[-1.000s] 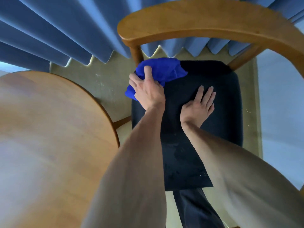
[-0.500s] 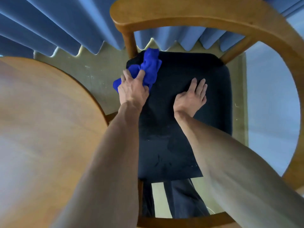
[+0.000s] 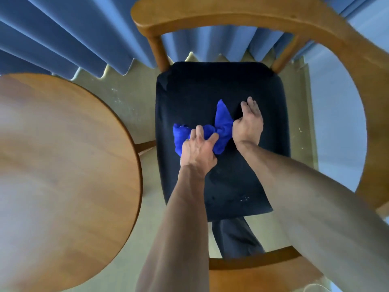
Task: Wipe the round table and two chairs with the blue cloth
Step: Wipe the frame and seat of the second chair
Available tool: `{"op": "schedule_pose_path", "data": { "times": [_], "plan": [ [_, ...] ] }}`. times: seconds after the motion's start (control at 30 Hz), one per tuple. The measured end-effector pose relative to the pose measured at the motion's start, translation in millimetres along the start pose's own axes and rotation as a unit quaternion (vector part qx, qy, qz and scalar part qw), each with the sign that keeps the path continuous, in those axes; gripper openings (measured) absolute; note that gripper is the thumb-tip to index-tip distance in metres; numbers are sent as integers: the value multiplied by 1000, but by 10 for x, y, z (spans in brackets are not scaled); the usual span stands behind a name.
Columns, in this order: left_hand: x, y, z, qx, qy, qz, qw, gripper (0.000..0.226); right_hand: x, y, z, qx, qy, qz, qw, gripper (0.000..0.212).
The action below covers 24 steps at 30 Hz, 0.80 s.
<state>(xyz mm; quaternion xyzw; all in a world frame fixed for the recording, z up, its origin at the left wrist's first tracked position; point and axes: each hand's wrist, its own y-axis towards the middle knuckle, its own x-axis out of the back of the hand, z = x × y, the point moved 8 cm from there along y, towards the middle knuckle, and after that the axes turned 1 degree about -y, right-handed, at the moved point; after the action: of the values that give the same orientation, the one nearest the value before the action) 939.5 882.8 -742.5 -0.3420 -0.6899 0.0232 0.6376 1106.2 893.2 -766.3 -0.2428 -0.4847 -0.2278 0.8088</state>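
Wiping of the chair seat [image 3: 221, 85] is shown, with the cloth [image 3: 223, 123] bunched between both hands.

The cloth is gripped by the left hand [image 3: 199, 152], whose fingers are curled into its crumpled middle, and it is pressed onto the dark seat. The right hand [image 3: 248, 125] is set just right of the left hand, touching the cloth's raised right fold; whether its fingers close on the fold cannot be told, as they appear fairly straight on the seat. Beyond both hands the chair's curved wooden back [image 3: 242, 15] is seen, in front of a pleated blue curtain [image 3: 63, 32]. The round wooden surface [image 3: 63, 165] is seen left of the left hand, apart from the chair.
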Motion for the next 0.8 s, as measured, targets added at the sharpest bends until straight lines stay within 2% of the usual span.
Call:
{"op": "schedule_pose_path", "data": {
  "times": [0.07, 0.13, 0.2, 0.27, 0.33, 0.4, 0.47, 0.53, 0.67, 0.73, 0.8],
  "plan": [
    [-120, -162, -118, -29, -10, 17, 999, 44, 86, -37, -50, 10, -3, -5, 1000, 55],
    [-221, -330, -237, -63, -17, 31, 997, 40, 192, -155, -215, -22, -16, -20, 999, 55],
    [-329, -487, -336, -88, -14, 47, 995, 40, 263, -351, -515, -128, -38, -30, 991, 55],
    [-449, -666, -410, -108, -6, 65, 992, 40, 291, -643, -808, -275, -26, -20, 961, 53],
    [-575, -864, -466, -134, -12, 83, 987, 39, 289, -883, -935, -348, -7, -4, 938, 48],
    [-692, -1063, -489, -148, -27, 105, 983, 38, 247, -995, -919, -330, 6, 17, 944, 45],
    [-731, -1249, -445, -124, -48, 106, 985, 36, 194, -1084, -872, -301, 16, 32, 953, 47],
    [-658, -1338, -317, -55, -87, 65, 993, 34, 176, -1162, -849, -296, 25, 32, 954, 48],
    [-227, -1168, 121, 54, -132, -79, 987, 33, 196, -1179, -738, -271, 24, 7, 962, 44],
    [-50, -923, 370, 102, -118, -110, 982, 38, 172, -1168, -719, -259, 12, 4, 966, 43],
    [27, -672, 593, 157, -100, -106, 977, 46, 123, -1166, -740, -250, 11, 11, 968, 43]
  ]
}}
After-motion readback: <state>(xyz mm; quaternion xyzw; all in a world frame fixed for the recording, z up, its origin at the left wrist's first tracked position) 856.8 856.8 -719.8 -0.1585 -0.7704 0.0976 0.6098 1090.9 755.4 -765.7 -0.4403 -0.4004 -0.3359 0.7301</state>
